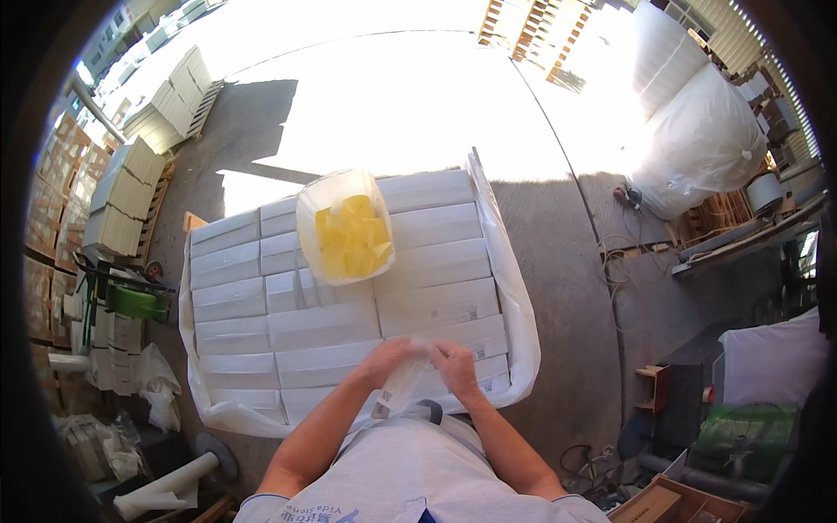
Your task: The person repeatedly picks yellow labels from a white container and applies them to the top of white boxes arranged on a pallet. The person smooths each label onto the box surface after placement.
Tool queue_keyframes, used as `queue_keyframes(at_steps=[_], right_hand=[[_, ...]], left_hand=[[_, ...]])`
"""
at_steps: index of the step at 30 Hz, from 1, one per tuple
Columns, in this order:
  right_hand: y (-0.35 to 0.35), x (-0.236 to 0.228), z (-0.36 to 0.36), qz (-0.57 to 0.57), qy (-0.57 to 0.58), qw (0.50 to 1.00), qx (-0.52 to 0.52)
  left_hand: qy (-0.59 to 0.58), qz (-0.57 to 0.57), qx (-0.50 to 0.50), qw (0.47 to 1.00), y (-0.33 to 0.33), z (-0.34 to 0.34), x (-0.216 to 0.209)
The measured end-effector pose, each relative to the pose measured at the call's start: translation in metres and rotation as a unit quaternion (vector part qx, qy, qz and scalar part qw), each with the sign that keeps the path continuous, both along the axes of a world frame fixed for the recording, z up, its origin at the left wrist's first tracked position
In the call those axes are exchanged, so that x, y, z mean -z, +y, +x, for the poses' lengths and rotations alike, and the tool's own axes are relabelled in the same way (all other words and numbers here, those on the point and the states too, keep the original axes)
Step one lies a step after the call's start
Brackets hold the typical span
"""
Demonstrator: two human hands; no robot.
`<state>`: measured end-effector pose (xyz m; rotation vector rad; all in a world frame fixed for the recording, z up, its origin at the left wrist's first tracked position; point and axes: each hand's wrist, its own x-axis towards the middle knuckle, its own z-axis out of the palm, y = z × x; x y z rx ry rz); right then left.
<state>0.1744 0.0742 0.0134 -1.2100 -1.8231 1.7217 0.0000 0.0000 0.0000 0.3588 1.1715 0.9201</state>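
On a gray floor (562, 288), partly lit by bright sun, sits a wide stack of white boxes (321, 331) with white wrap (518, 327) around its sides. More pale stacks (118, 218) stand to the left. Near the far edge of the boxes, a see-through tub (336, 185) holds yellow pieces (353, 235). At the near edge, the left hand (388, 359) and right hand (456, 366) pinch a thin pale strip (404, 382) by its top.

Bulging plastic bag (704, 144) (wooden pallets (534, 37) farther off)
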Motion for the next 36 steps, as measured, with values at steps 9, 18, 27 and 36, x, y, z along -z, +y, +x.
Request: queue_keyframes(at_steps=[9, 18, 27, 36], right_hand=[[0.010, -0.001, 0.010, -0.341, 0.172, 0.922, 0.067], [0.010, 0.009, 0.009, -0.324, 0.156, 0.932, 0.042], [0.010, -0.010, 0.001, -0.213, 0.026, 0.976, 0.030], [0.009, -0.008, -0.001, -0.064, -0.046, 0.996, -0.039]], left_hand=[[-0.006, -0.012, -0.010, 1.000, -0.002, -0.005, -0.003], [0.037, 0.005, 0.000, 0.999, -0.002, -0.005, -0.006], [0.146, 0.011, 0.028, 0.989, -0.003, -0.006, -0.011], [0.311, 0.100, 0.089, 0.941, -0.004, 0.001, -0.012]])
